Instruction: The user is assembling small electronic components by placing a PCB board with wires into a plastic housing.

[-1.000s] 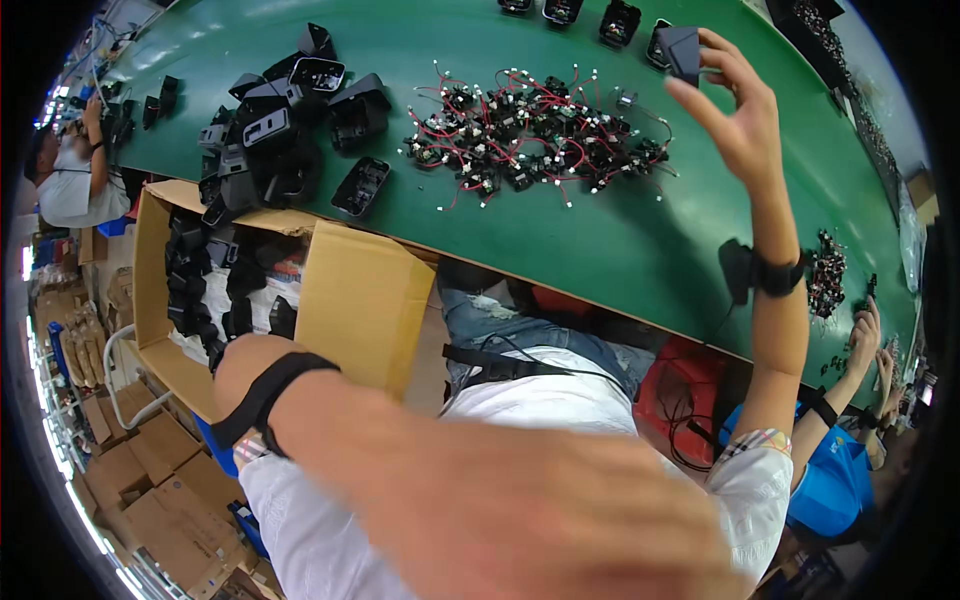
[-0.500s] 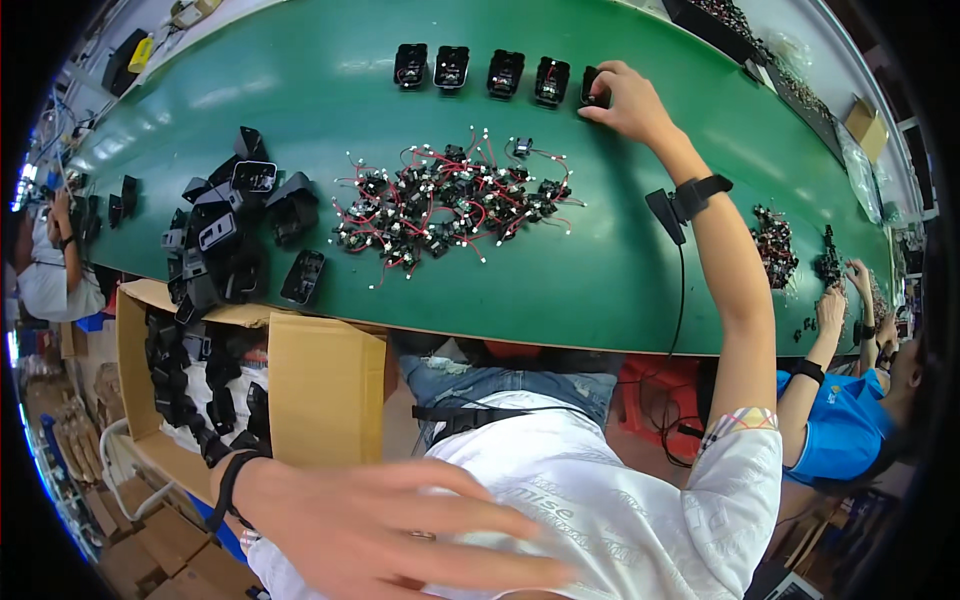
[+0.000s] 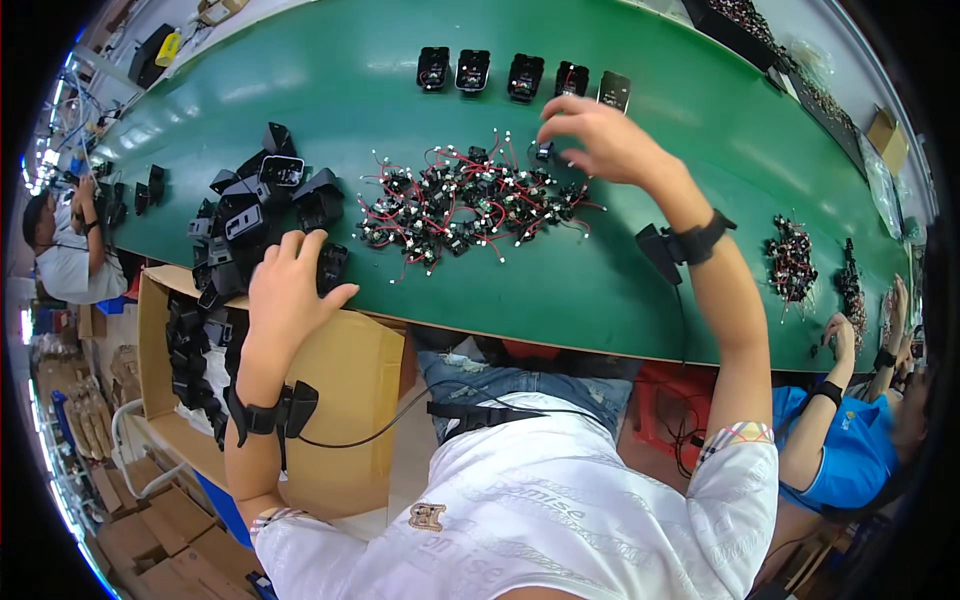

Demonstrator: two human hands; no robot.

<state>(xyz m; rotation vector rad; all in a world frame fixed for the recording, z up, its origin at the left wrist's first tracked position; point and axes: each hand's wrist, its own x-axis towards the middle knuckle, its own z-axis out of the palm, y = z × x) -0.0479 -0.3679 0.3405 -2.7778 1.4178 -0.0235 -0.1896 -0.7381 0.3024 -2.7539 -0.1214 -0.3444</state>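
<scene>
My left hand (image 3: 292,285) is over the table's near edge, fingers stretched and thumb apart. It is beside a black plastic housing (image 3: 333,264), partly hidden by the fingers; whether they touch it I cannot tell. A heap of black housings (image 3: 240,215), some with grey rims, lies just beyond. My right hand (image 3: 606,142) hovers right of a pile of small black parts with red wires and white connectors (image 3: 460,210). Its curved fingers and thumb are apart, near one small black wired part (image 3: 543,152), with nothing seen held. Several housings (image 3: 525,77) stand in a row at the far side.
An open cardboard box (image 3: 345,400) with more black housings stands against the near edge of the green table (image 3: 480,300). Another wired pile (image 3: 790,260) lies right, near a co-worker in a blue shirt (image 3: 850,440). Another person (image 3: 75,250) sits far left.
My left hand has moved from in front of my body to the housing by the heap. My right hand has left the rightmost housing in the row and come nearer the wired pile.
</scene>
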